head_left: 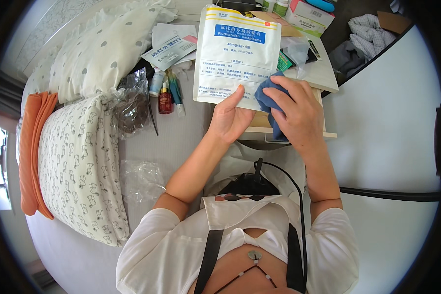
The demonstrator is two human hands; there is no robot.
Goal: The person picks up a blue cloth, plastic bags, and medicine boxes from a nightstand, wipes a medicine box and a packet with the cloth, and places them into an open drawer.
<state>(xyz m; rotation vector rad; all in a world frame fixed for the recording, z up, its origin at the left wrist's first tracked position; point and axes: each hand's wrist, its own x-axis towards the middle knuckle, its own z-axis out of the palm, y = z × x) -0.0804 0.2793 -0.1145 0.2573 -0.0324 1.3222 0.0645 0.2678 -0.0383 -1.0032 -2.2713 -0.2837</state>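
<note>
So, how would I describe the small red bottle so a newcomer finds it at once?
Start at the bed with its grey sheet, left of the left hand that holds the big white pouch. Just below the spotted pillow lies a cluster of small toiletries beside a crumpled clear bag. The small red bottle is the only dark red item there, with a pale cap.

My one head camera looks steeply down, close over my hands, the bed (181,142) toward nine o'clock.
</note>
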